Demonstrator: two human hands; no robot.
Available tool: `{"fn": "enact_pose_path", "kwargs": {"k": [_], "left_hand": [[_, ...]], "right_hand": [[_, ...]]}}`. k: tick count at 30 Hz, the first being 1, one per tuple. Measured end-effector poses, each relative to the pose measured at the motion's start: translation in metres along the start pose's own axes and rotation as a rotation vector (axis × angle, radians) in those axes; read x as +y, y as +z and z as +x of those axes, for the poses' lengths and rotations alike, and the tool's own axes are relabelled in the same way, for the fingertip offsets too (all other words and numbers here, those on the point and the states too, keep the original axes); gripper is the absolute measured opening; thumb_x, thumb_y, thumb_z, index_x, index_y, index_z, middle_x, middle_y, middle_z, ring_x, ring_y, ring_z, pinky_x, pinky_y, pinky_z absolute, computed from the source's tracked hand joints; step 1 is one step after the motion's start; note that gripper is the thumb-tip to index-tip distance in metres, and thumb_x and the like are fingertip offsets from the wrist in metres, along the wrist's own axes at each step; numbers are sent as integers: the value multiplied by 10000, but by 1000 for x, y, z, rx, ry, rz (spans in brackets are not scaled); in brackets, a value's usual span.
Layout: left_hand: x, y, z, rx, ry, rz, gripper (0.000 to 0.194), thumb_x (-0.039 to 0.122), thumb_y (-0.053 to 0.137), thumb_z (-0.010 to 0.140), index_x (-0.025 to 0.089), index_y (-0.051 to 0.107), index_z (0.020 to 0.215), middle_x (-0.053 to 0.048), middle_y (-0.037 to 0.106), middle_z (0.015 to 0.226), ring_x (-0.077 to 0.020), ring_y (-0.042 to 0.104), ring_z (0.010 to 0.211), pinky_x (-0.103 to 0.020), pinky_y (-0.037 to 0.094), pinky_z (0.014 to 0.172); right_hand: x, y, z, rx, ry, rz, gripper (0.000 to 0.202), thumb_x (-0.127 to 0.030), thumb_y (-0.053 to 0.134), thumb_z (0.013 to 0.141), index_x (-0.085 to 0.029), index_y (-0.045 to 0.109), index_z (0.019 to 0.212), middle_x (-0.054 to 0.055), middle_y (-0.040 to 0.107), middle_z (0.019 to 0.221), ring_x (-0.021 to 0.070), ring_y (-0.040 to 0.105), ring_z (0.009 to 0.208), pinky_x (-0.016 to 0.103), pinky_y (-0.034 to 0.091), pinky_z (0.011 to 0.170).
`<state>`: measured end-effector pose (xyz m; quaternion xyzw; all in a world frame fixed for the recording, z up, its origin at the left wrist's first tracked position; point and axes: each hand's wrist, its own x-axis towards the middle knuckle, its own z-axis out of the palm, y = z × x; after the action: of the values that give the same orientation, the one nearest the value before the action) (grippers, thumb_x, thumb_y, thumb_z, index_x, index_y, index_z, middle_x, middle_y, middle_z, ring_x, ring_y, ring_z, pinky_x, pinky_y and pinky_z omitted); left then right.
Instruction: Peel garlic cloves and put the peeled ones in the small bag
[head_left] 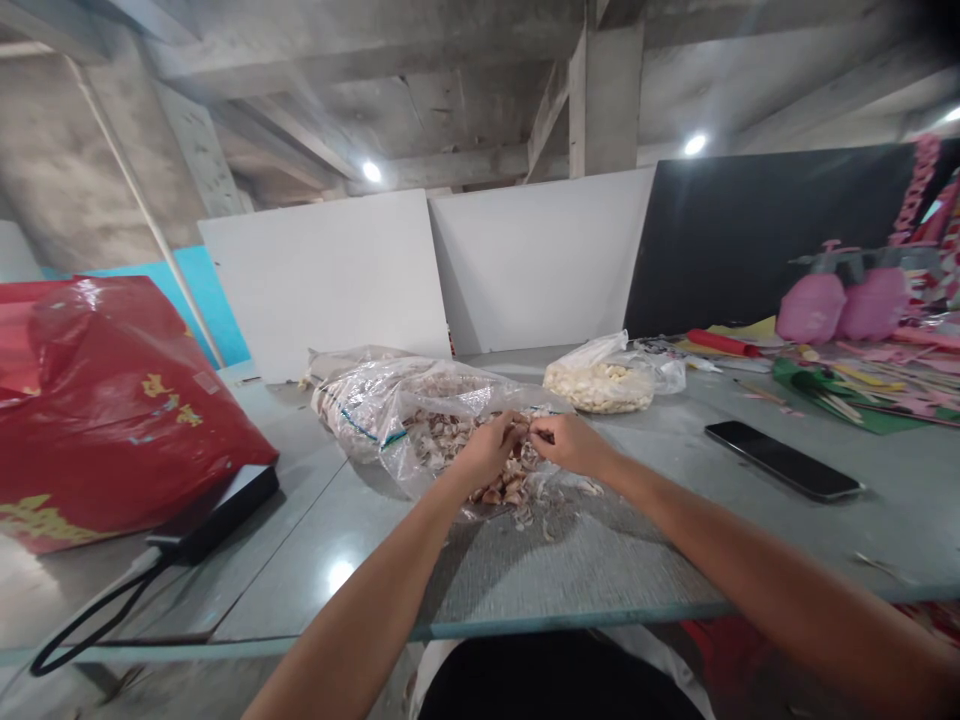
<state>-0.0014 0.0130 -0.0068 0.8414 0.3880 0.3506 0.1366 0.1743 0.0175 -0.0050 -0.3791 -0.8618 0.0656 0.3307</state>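
Note:
An open clear plastic bag (397, 400) lies on the table with its mouth toward me, full of unpeeled garlic cloves (506, 490) and dry skins. Over the mouth of the bag my left hand (491, 445) is closed, thumb and fingers pinched on a garlic clove that is mostly hidden. Right beside it, my right hand (566, 440) is closed too, its fingertips meeting the left ones at the same clove. Loose garlic skins (551, 520) are scattered below my hands. Behind my right hand sits a clear bag of pale peeled cloves (600, 385).
A black phone (784, 458) lies at right. Farther back are pink spray bottles (810, 305), a red roll (724, 343) and green paper (825, 395). At left stand a red bag (112, 420) and a black power bank (221, 510) with a cable. Panels (330, 280) line the back.

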Motion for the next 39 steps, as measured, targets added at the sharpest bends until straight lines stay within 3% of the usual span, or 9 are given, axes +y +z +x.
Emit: {"fn": "enact_pose_path", "kwargs": {"k": [21, 39], "left_hand": [[-1, 2, -1, -30, -6, -23, 209, 294, 328, 878, 167, 491, 909, 10, 571, 633, -87, 461, 506, -200, 331, 517], [4, 0, -2, -22, -18, -54, 265, 317, 325, 879, 176, 513, 1000, 18, 564, 625, -84, 472, 520, -196, 360, 549]], "right_hand": [[0, -2, -1, -22, 5, -23, 275, -281, 398, 813, -160, 470, 577, -32, 421, 501, 78, 336, 482, 229, 199, 505], [-4, -3, -1, 25, 37, 0, 206, -273, 431, 773, -162, 486, 608, -29, 445, 516, 81, 355, 496, 216, 213, 500]]}}
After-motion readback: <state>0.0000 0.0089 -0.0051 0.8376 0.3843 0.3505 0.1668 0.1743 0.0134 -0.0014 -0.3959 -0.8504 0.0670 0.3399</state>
